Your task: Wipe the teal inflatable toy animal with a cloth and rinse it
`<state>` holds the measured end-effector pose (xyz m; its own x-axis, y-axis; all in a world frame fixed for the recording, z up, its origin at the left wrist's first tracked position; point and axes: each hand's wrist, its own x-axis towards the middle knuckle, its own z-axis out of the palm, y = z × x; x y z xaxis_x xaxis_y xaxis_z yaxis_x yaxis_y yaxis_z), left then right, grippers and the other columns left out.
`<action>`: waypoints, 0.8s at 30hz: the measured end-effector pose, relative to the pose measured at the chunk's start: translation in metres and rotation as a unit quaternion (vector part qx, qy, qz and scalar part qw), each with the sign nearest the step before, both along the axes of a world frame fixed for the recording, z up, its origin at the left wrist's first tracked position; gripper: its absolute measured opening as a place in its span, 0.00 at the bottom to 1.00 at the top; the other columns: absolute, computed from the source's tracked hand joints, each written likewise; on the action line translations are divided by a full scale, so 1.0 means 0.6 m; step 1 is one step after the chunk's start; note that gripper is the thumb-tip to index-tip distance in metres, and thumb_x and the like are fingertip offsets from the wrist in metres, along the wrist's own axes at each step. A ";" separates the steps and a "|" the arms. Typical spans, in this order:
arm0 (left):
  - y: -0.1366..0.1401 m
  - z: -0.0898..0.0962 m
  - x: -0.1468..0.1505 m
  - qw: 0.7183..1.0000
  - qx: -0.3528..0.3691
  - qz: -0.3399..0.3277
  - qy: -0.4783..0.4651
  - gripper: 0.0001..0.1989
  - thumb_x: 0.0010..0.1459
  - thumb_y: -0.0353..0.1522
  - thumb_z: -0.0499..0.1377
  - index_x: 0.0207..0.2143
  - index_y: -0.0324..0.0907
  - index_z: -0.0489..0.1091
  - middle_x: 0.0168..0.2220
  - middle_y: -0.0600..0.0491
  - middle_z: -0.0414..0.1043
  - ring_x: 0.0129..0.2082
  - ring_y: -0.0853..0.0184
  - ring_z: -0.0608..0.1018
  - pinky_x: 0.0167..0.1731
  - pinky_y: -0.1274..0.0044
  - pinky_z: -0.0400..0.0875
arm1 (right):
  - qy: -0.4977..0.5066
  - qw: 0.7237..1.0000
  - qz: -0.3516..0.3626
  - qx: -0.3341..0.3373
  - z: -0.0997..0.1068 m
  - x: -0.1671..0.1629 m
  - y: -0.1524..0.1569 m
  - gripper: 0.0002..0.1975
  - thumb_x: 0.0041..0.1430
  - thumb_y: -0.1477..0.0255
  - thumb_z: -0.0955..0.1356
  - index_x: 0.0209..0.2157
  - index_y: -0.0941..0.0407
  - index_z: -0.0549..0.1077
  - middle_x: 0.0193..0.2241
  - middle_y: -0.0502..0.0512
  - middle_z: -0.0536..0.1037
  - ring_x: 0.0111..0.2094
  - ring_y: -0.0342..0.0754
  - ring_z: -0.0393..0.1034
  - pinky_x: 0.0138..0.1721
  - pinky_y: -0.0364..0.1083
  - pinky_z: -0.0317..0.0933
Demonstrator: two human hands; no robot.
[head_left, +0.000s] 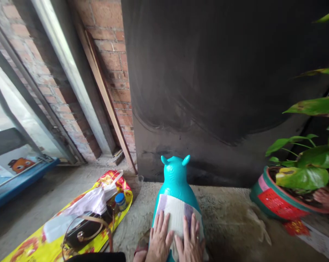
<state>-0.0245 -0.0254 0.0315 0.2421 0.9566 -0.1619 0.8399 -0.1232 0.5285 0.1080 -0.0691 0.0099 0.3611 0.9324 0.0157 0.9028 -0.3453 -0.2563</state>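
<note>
At the bottom centre of the frame, the left hand [159, 240] and right hand [191, 242] lie flat, fingers spread, on a striped cloth [175, 214] draped over a turquoise inflatable animal toy [175, 178]. A yellow bag [71, 222] lies on the floor at lower left, a potted plant [290, 189] at right.

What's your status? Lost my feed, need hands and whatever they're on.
Left hand and right hand flat, open, on white cloth. Cloth draped over teal inflatable animal toy. Potted plant off right, yellow bag left; neither touching.
</note>
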 end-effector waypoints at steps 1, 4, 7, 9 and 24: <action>-0.004 -0.003 -0.003 1.000 0.001 0.002 -0.003 0.28 0.62 0.44 0.45 0.64 0.57 0.44 0.69 0.60 0.42 0.69 0.61 0.45 0.64 0.57 0.51 | -0.001 1.000 0.017 0.009 -0.002 0.004 -0.008 0.30 0.64 0.55 0.55 0.64 0.48 0.51 0.67 0.59 0.44 0.66 0.66 0.41 0.51 0.73 0.57; -0.009 -0.004 -0.008 1.000 -0.008 0.007 -0.008 0.27 0.63 0.43 0.43 0.64 0.57 0.44 0.69 0.60 0.40 0.69 0.63 0.44 0.64 0.58 0.50 | -0.008 0.996 0.086 0.010 0.012 0.023 -0.010 0.28 0.64 0.55 0.57 0.64 0.42 0.50 0.67 0.52 0.43 0.67 0.65 0.38 0.54 0.77 0.50; 0.000 0.000 -0.007 0.999 -0.039 0.000 -0.017 0.27 0.64 0.42 0.42 0.65 0.56 0.44 0.70 0.58 0.34 0.69 0.62 0.43 0.65 0.55 0.45 | 0.005 0.987 0.159 -0.012 0.038 0.035 0.012 0.26 0.64 0.56 0.57 0.63 0.38 0.51 0.67 0.47 0.44 0.67 0.64 0.37 0.56 0.77 0.45; 0.013 0.002 -0.006 0.998 -0.051 0.003 -0.028 0.27 0.64 0.41 0.42 0.65 0.55 0.43 0.70 0.58 0.33 0.69 0.63 0.41 0.65 0.55 0.44 | 0.019 0.984 0.177 -0.024 0.053 0.034 0.030 0.26 0.64 0.57 0.57 0.63 0.37 0.52 0.67 0.45 0.43 0.67 0.64 0.36 0.57 0.76 0.46; 0.165 -0.061 -0.001 0.987 0.009 0.018 -0.160 0.30 0.64 0.42 0.42 0.66 0.39 0.46 0.70 0.48 0.35 0.69 0.64 0.37 0.68 0.63 0.38 | 0.066 0.978 0.199 -0.005 0.087 0.023 0.160 0.26 0.66 0.55 0.54 0.64 0.38 0.48 0.67 0.40 0.34 0.67 0.62 0.23 0.60 0.77 0.24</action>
<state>-0.0253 0.0738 -0.0051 0.2443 0.9675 -0.0650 0.6341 -0.1087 0.7656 0.1217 0.0268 0.0619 -0.0326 0.9993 -0.0167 0.9257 0.0239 -0.3775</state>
